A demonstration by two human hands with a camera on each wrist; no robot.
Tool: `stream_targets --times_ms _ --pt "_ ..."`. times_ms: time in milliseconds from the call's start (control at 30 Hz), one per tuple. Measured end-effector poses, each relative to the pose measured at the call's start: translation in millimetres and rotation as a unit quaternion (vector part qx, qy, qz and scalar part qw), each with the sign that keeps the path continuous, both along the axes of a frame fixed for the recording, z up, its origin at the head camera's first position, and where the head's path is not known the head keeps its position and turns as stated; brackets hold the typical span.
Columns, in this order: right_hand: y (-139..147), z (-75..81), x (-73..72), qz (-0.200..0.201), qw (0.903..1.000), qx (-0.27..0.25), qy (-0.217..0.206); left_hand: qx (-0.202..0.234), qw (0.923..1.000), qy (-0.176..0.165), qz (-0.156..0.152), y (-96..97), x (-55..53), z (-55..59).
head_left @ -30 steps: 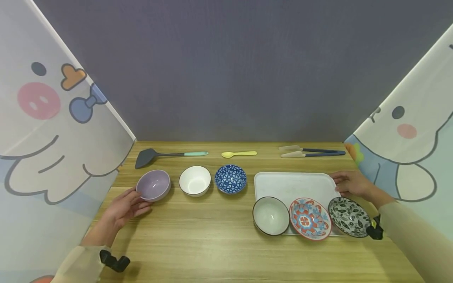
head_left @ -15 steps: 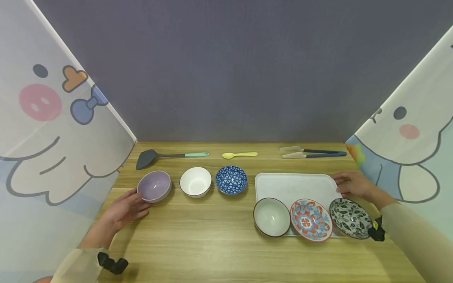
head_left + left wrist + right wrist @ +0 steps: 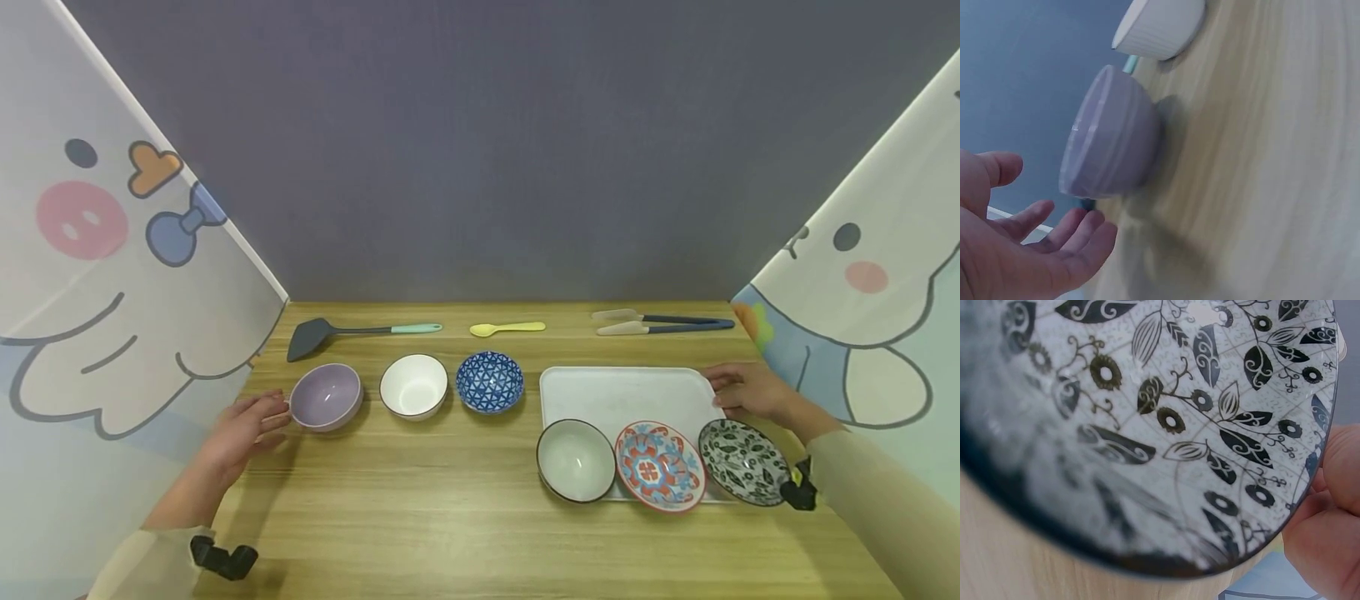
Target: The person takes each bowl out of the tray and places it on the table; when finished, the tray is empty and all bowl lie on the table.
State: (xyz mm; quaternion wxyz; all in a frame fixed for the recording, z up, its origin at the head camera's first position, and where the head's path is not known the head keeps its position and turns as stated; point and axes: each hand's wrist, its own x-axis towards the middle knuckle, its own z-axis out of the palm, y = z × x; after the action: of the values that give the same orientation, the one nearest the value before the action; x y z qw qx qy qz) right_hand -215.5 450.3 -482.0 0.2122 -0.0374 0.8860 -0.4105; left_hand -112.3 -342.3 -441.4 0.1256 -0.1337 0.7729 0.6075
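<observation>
Left of the white tray (image 3: 600, 393), my spread left grip (image 3: 242, 429) has drawn off the purple bowl (image 3: 326, 398), leaving it unheld on the tabletop (image 3: 420, 521); whether my right grip (image 3: 746, 390) pinches the tray, I can't tell.

Three bowls (image 3: 576, 460) line the near side of the tray (image 3: 626, 392), three other bowls (image 3: 414, 385) stand left of it, tongs (image 3: 686, 328) lie behind it, and a spoon (image 3: 508, 328) and spatula (image 3: 356, 331) lie to its rear left.

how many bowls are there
6: purple bowl, white bowl, blue bowl in a row left of the tray; grey bowl, red bowl, leafy bowl along its near edge; nested ones could be hidden.
</observation>
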Motion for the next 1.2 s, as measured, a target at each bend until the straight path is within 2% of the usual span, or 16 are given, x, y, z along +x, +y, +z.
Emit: stream_targets --times_ms 67,167,233,333,433,567,700,833,933,1200 --pt "1 -0.2 -0.1 0.0 1.0 0.002 0.001 -0.043 0.9988 0.021 0.003 -0.7 0.3 5.8" --pt "0 0.5 -0.2 -0.004 1.0 0.003 0.002 -0.068 0.9963 0.047 0.022 1.0 -0.6 14.1" --pt "-1 1.2 -0.4 -0.004 1.0 0.003 0.004 -0.064 0.9957 0.059 0.03 4.8 -1.7 19.5" --pt "-3 2.4 -0.5 -0.007 1.0 0.0 0.003 -0.034 0.9963 0.071 0.033 16.0 -5.1 28.2" --pt "-3 3.0 0.1 -0.009 1.0 0.001 0.002 -0.013 0.9965 0.081 0.013 33.8 -8.4 38.0" --pt "-4 2.8 1.0 -0.013 0.9999 0.002 -0.001 -0.009 0.9952 0.092 -0.032 62.2 -12.9 49.2" --pt "-5 2.0 0.7 -0.015 0.9999 0.005 -0.002 0.01 0.9946 0.079 -0.066 90.7 -17.5 54.1" --pt "-5 1.7 -0.7 -0.013 0.9999 0.006 -0.004 0.027 0.9936 0.059 -0.093 119.6 -21.9 52.2" --pt "-4 2.1 -1.5 -0.013 0.9999 0.005 -0.003 0.031 0.9902 0.057 -0.124 141.1 -24.9 46.1" --pt "-4 4.7 -0.5 -0.019 0.9998 -0.008 -0.009 0.073 0.9754 0.038 -0.204 194.3 -23.1 11.9"
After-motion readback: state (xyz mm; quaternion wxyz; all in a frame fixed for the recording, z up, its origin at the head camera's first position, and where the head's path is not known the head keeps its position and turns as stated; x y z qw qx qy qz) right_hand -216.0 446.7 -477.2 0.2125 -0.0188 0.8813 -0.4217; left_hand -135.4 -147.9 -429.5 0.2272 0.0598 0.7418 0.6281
